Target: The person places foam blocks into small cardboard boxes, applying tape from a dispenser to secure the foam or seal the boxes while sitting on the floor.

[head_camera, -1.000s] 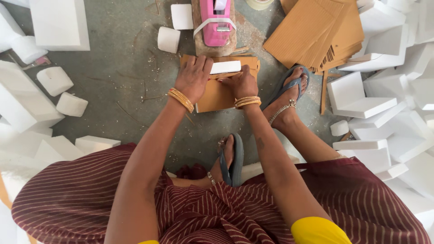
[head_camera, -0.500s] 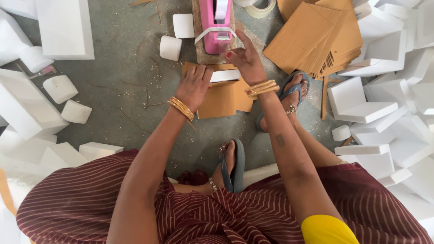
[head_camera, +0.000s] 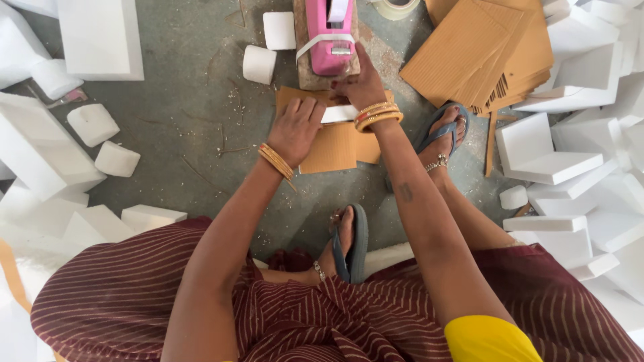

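Two hands at work on the floor: left hand [head_camera: 297, 129] presses flat, fingers spread, on the folded cardboard piece [head_camera: 333, 144]; right hand [head_camera: 362, 87] reaches the pink tape dispenser [head_camera: 329, 33], fingers pinched at its tape. Taping step, seemingly; next calls for a clean pull across the fold.

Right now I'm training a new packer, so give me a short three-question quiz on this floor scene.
1. True or false: the left hand rests on the cardboard piece.
2. Which is nearest the right hand? A) cardboard stack B) pink tape dispenser C) tape roll
3. Fill in: the small white foam block lies between the two ____.

Key
1. True. The palm lies flat on it.
2. B. The hand is at the dispenser's near end; whether it touches is hard to tell.
3. hands.
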